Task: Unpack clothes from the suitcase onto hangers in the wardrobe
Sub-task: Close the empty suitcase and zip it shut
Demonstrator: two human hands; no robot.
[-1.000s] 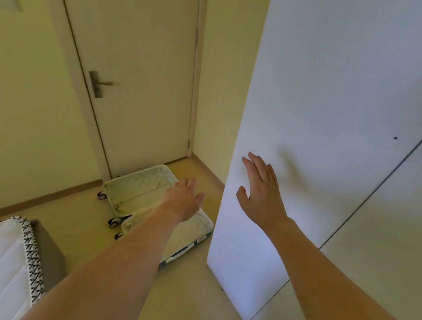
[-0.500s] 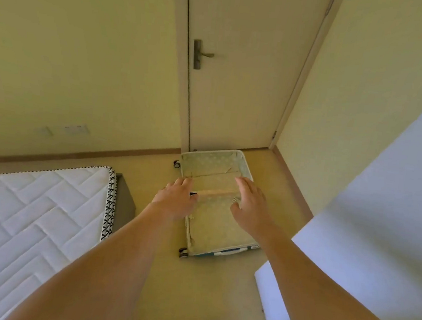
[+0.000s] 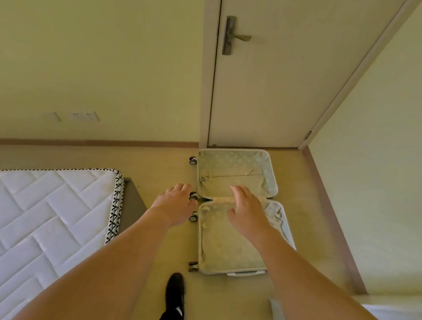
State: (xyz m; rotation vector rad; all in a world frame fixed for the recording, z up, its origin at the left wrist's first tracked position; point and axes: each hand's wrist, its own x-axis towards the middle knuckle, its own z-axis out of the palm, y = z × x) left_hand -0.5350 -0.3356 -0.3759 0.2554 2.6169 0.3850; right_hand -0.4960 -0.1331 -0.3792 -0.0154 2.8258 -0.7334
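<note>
Both hands, left hand (image 3: pixel 174 204) and right hand (image 3: pixel 247 212), are held out relaxed and empty over the suitcase (image 3: pixel 236 213) at twelve o'clock; its wheels could be tripped over by the shoe (image 3: pixel 175 292).

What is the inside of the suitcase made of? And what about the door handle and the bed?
The suitcase lining looks like thin, soft cloth: pale with dots, wrinkled and sagging at the edges. The door handle looks like dull brushed metal, grey-brown with a faint shine. The mattress looks like white quilted fabric, stitched in a zigzag pattern, probably padded underneath.

Bedroom: mattress (image 3: pixel 33 221), door (image 3: pixel 276 76), wall sockets (image 3: pixel 83 116).
</note>
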